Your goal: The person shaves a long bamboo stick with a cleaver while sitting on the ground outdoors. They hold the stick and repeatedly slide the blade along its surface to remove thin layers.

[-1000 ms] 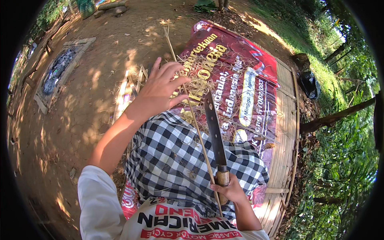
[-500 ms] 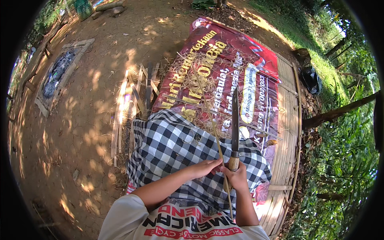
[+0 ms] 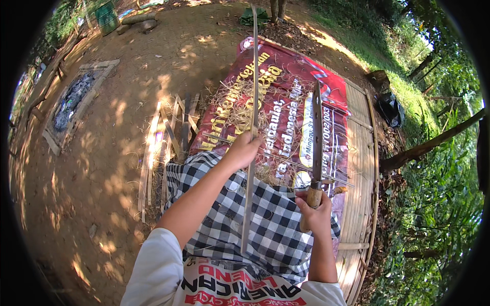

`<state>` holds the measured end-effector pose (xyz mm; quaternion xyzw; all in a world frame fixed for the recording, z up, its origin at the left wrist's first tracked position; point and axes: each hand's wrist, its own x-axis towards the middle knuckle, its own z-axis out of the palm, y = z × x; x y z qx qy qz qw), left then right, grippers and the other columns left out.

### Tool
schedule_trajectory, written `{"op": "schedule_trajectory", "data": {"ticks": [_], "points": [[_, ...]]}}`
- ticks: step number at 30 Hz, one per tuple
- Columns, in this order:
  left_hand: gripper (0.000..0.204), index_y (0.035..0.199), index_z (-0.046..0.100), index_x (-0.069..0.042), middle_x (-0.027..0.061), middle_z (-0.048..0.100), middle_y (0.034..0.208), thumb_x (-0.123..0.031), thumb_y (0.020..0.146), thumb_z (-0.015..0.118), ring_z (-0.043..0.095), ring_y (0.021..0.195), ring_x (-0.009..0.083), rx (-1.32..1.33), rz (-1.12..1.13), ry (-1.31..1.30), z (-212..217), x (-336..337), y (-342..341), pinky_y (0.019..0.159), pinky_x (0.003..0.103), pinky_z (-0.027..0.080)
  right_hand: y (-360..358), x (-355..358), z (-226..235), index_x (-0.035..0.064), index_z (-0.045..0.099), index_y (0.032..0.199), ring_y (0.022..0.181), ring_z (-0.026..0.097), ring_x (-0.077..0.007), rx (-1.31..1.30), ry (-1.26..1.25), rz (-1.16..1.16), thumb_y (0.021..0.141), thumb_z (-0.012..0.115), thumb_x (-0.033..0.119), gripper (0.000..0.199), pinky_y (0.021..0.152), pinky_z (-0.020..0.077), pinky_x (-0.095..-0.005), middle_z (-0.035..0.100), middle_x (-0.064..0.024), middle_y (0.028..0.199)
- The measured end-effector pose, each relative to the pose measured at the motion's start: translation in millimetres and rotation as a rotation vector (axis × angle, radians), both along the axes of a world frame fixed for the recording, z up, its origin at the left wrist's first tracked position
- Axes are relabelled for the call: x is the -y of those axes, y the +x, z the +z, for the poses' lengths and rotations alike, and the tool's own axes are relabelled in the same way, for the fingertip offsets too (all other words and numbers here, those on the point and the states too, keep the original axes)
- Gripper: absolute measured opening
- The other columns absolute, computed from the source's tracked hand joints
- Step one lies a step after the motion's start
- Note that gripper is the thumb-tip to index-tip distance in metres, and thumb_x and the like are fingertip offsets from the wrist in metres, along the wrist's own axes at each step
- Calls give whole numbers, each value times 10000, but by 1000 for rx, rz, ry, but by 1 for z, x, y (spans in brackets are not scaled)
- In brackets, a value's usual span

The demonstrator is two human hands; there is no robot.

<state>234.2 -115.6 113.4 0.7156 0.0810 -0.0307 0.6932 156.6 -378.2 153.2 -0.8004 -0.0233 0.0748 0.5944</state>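
Observation:
My left hand (image 3: 243,149) is closed around the middle of a long, thin bamboo strip (image 3: 248,204), held up in front of me with one end pointing away and the other toward my shirt. In my right hand (image 3: 317,214) is the wooden handle of a long-bladed machete (image 3: 317,135), its dark blade pointing away from me. Strip and blade are apart. Below both hands a black-and-white checked cloth (image 3: 214,209) covers my lap. Beyond it lies a red printed banner (image 3: 286,97), strewn with curly shavings (image 3: 236,97).
The banner lies on a bamboo-slat platform (image 3: 360,153). Split wooden pieces (image 3: 151,158) lie on the dirt to its left. Farther left is a framed ash pit (image 3: 74,102); a green drum (image 3: 107,19) stands at the back. A black plastic bag (image 3: 390,109) and plants border the right.
My hands, close together before, have moved apart. The left has carried the strip forward, up and to the left; the right has shifted the machete slightly right.

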Motion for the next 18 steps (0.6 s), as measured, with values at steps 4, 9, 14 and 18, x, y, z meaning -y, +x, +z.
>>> {"op": "schedule_trajectory", "data": {"ticks": [4, 9, 14, 18], "points": [[149, 1010, 544, -41, -7, 469, 576, -155, 991, 449, 496, 461, 86, 112, 121, 303, 55, -49, -7, 426, 265, 436, -12, 17, 8, -22, 610, 904, 719, 616, -122, -24, -60, -43, 748, 765, 69, 238, 660, 495, -276, 677, -77, 826], [183, 864, 606, 2, 16, 526, 650, -165, 931, 569, 479, 639, 96, 294, 364, 485, 70, -104, -64, 603, 274, 394, -28, 18, 20, -7, 588, 851, 651, 574, -95, -23, -75, -9, 742, 756, 39, 206, 606, 462, -254, 646, -53, 756], [233, 769, 607, 19, 85, 506, 552, -188, 870, 643, 436, 516, 141, 18, 430, 719, 62, -106, -129, 510, 319, 388, -37, 6, 18, 6, 568, 787, 566, 521, -80, 99, -150, 23, 711, 751, 54, 204, 529, 429, -258, 596, -38, 646], [252, 739, 616, 21, 146, 525, 560, -207, 821, 687, 502, 524, 215, -61, 426, 805, 27, -99, -165, 513, 359, 418, -45, -7, 6, 28, 527, 761, 577, 499, -69, 175, -183, 104, 712, 720, 39, 199, 531, 402, -239, 559, -12, 654]]}}
